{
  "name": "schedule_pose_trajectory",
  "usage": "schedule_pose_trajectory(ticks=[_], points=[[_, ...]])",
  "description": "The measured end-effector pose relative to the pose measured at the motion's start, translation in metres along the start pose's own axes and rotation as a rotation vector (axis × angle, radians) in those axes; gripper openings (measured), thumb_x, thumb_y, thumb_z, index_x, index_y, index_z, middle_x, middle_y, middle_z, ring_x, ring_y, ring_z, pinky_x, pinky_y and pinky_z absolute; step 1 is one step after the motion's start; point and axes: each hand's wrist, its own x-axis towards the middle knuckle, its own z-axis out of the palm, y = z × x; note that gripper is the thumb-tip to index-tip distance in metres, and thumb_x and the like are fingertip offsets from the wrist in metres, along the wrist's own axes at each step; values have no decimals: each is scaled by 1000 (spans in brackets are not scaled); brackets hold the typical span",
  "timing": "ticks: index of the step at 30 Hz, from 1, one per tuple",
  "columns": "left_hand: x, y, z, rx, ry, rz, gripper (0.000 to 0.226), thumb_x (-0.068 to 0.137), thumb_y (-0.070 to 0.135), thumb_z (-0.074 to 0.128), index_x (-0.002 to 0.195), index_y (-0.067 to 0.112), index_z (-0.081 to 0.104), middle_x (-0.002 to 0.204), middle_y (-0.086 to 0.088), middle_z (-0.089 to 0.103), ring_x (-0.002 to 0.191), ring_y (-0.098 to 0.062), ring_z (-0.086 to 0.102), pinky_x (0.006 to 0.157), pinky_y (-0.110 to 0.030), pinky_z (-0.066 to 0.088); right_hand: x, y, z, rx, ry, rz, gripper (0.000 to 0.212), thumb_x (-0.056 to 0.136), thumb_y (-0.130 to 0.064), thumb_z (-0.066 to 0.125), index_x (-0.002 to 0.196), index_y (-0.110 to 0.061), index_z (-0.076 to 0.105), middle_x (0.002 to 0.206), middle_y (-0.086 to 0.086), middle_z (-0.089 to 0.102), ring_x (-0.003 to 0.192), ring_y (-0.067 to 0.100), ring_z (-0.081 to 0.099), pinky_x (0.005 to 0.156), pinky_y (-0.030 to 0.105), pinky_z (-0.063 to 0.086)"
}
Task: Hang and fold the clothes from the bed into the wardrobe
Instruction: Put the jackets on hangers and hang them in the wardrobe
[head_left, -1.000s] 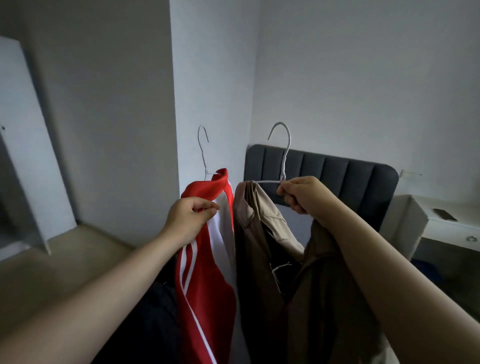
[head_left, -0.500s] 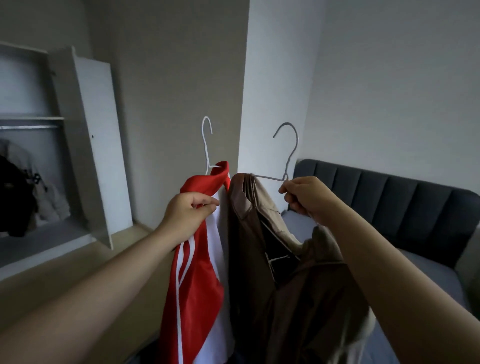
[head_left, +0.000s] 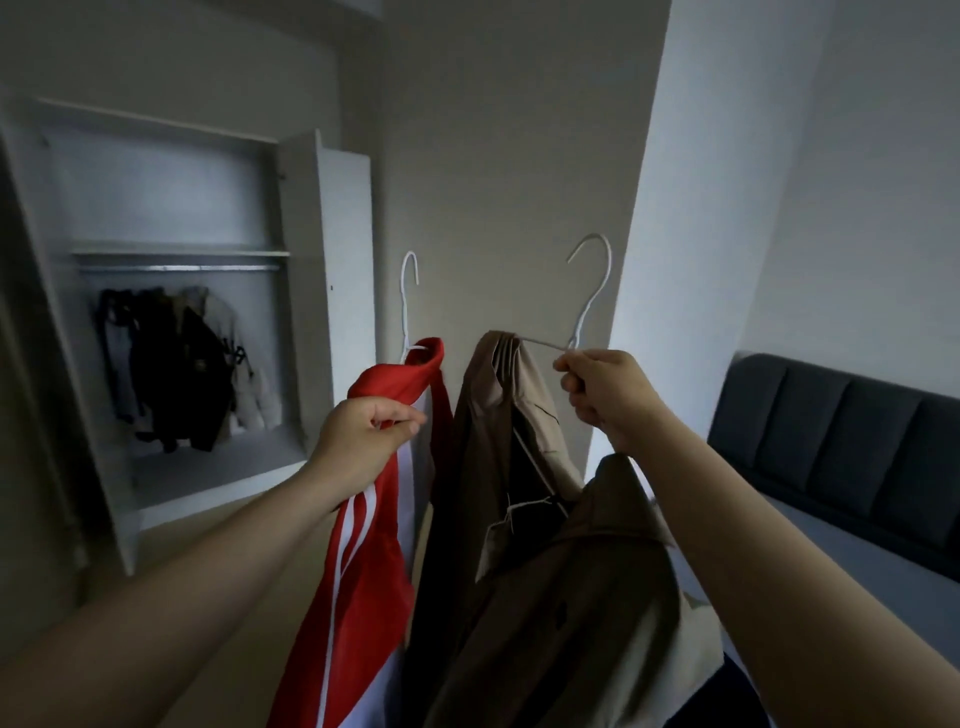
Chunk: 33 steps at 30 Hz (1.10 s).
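At frame left, white wardrobe stands open, door swung out on its rt side. Inside: shelf, metal rail just under it, a few dark + pale garments hanging from the rail. Lower compartment floor is bare where visible.

Rt side of frame: bed w/ dark grey channel-padded headboard against the wall, grey mattress below it.

Centre, held up in the air betw. wardrobe and bed, well apart from the rail:
- brown coat on a white wire hanger, lighter beige fabric bunched at the hanger's left end, collar + one dark button visible lower down, paper tag on string near the middle.
- red track jacket w/ white stripes on a 2nd white wire hanger, hook poking up above the red collar. Jacket hangs just beside the coat on its left, edges touching or nearly so, can't tell which.

Left hand: fingers curled tight, gripping the red jacket's shoulder fabric below the collar.
Right hand: fingers curled round the coat hanger's wire at the base of the hook, thumb + index pinching it.
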Motion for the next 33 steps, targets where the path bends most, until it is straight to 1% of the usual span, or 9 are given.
schedule_pose_trajectory(ticks=[3,8,12,18,21,24,27,29,33], points=[[10,-14,-22,12,71,-11,19,87,13,66,87,31,71,91,15,71,89,7,64,77,-5,43,25,1,34,22,-106,-13,27,100,-8,41,79,-7,57,61,4,45,41,8,33,36,16,23],[24,-37,-66,69,209,-61,12,86,10,67,91,19,74,94,8,72,95,-3,65,87,-17,46,66,7,98,29,-240,-22,26,98,-6,41,80,-7,59,61,4,46,44,10,34,39,18,24],[30,-59,-93,121,258,-102,14,87,7,66,93,17,74,95,6,71,96,-4,64,85,-13,46,86,20,143,37,-316,-11,27,99,-6,42,78,-6,59,60,4,45,43,10,33,39,19,23],[56,-99,-143,212,300,-152,16,90,11,63,103,14,71,106,3,68,107,-12,60,97,-27,44,127,21,222,5,-375,-27,30,99,-5,42,76,-6,61,58,4,46,39,7,34,36,17,25],[72,-126,-164,266,332,-176,29,91,16,61,120,18,62,123,3,59,116,-12,52,95,-25,39,149,27,260,-14,-377,-43,31,99,-7,43,74,-6,62,58,4,47,38,8,35,35,17,26],[96,-162,-200,183,363,-174,60,93,18,59,146,24,32,143,2,43,126,-13,43,100,-29,39,177,30,314,-23,-378,-57,31,100,-9,43,75,-7,62,57,3,48,37,7,35,36,17,26],[121,-188,-230,166,377,-209,79,94,22,57,153,23,4,152,-2,30,135,-19,37,100,-27,34,199,29,352,-40,-374,-68,31,100,-10,43,76,-8,62,57,3,48,40,8,37,37,17,28],[143,-210,-253,196,379,-243,79,96,25,54,153,19,1,153,-5,30,135,-22,38,96,-25,34,214,30,380,-47,-353,-70,32,99,-9,42,75,-9,62,58,3,49,42,9,38,37,17,30],[185,-252,-285,202,363,-229,66,95,22,55,150,15,19,140,-7,46,115,-17,50,90,-27,40,245,35,428,-72,-319,-70,31,98,-8,41,76,-10,62,59,2,51,45,10,40,40,18,32]])
